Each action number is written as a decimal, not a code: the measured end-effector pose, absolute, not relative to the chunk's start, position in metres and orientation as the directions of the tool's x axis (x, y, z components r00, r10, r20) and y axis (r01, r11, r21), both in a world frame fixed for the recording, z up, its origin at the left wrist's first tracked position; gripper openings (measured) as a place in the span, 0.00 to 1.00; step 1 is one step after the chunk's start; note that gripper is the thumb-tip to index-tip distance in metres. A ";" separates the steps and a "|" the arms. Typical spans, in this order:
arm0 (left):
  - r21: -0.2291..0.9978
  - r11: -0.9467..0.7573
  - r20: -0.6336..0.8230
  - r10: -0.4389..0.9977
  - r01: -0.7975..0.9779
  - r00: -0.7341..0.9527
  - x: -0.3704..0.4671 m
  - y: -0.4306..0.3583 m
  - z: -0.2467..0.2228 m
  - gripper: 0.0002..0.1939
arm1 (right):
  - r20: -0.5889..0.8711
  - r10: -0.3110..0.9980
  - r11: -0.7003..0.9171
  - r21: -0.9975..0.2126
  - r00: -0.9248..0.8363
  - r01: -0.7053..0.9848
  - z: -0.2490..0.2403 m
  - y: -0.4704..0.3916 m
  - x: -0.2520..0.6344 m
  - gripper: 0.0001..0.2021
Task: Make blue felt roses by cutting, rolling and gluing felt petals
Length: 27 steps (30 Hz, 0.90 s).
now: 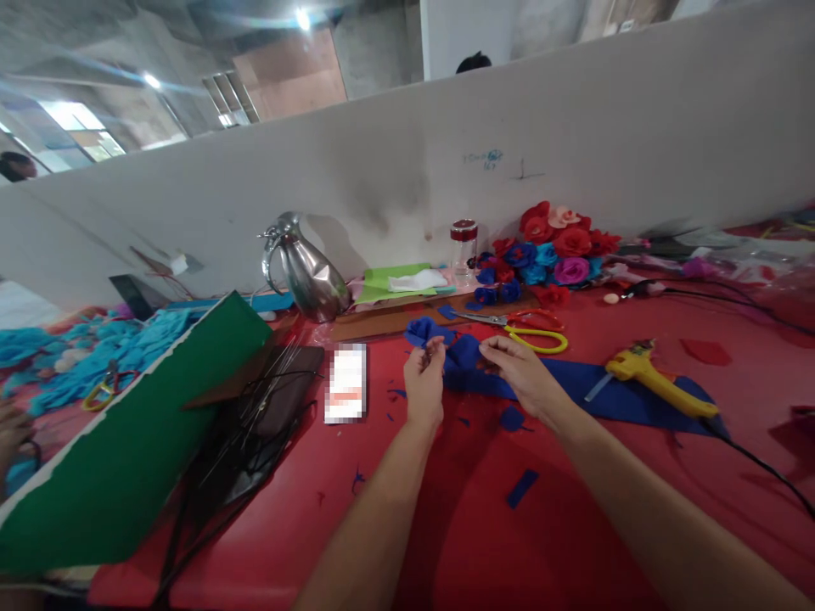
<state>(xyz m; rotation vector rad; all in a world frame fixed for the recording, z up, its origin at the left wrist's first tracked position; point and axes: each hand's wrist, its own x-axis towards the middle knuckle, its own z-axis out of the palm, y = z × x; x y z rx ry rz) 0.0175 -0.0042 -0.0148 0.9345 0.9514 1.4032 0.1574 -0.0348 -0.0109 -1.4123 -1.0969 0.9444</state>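
My left hand (425,378) is closed, its fingertips pinching a dark blue flower (425,331) that shows above it. Between thumb and fingers of my right hand (514,365) is a rounded blue petal (463,352), just beside the flower. Beneath and to the right of that hand runs a strip of blue material (573,386) on the red table. Resting on the strip is a yellow glue gun (662,386), its cord trailing right. Scissors (531,331) with red and yellow handles lie beyond my right hand. Blue scraps (513,417) are scattered below my hands.
A phone (345,382), a dark pouch with wires (280,399) and a slanted green board (140,450) are on the left. A metal jug (309,271), a lidded glass jar (463,246) and several colourful flowers (566,246) stand along the white partition (382,170). A person's hand (13,437) shows far left.
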 end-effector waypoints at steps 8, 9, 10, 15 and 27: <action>0.930 0.075 -0.041 0.994 -0.361 0.100 0.020 -0.013 -0.009 0.15 | -0.117 0.967 -0.083 -0.984 0.226 -0.155 -0.008 -0.040 0.158 0.17; 0.929 0.073 -0.040 0.995 -0.364 0.096 0.020 -0.013 -0.008 0.15 | -0.127 0.966 -0.086 -0.980 0.224 -0.181 -0.007 -0.040 0.158 0.17; 0.928 0.069 -0.038 0.995 -0.366 0.093 0.019 -0.013 -0.006 0.16 | -0.134 0.966 -0.088 -0.975 0.222 -0.205 -0.006 -0.041 0.158 0.17; 0.929 0.078 -0.068 0.997 -0.363 0.041 0.022 -0.019 0.000 0.17 | -0.137 0.974 -0.091 -0.965 0.181 -0.246 -0.002 -0.046 0.152 0.14; 0.992 -0.049 0.050 0.999 -0.120 0.001 0.031 -0.028 -0.013 0.09 | -0.046 0.963 -0.022 -0.996 0.267 -0.091 -0.018 -0.042 0.153 0.08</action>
